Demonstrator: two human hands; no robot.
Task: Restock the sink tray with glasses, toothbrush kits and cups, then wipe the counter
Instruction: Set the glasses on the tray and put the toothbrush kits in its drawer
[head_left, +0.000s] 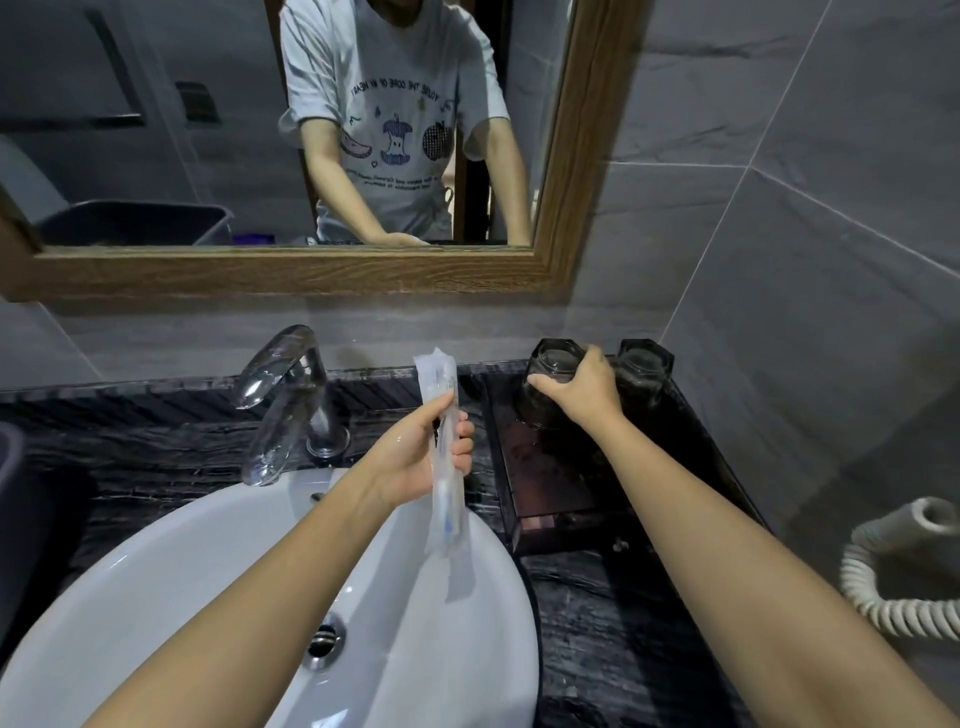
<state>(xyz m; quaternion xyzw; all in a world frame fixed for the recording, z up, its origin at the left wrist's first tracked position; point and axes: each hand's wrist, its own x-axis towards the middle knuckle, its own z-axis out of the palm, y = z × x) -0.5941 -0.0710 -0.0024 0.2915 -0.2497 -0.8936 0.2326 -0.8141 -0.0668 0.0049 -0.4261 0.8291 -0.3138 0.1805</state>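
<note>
Right hand: I had my right hand (576, 389) curled over the nearer glass (550, 384), fingers wrapped around its side, likely to seat it at the far end of the tray (561, 499).

Second glass: the other glass (641, 371) stood just beyond my right hand, hard against the back corner; the two sat close enough that I judged a knock possible.

Left hand: my left hand (431, 447) was closed around the middle of a toothbrush kit (441, 452) in its clear wrapper, held upright over the sink (208, 571) rim, probably kept ready as the next item for the tray.

Tray: it lay under and behind my right forearm, its near half bare, leaving room for the kit. No cups were visible.

Faucet: the chrome faucet (283, 400) stood left of my left hand, well clear of the route to the tray.

Counter: the dark counter (597, 623) ran below my right arm, apparently not yet wiped.

Hose: a coiled white hose (898, 582) hung to the right of my right forearm, outside the working area.

Mirror: the wood-framed mirror (571, 156) hung above both hands.
</note>
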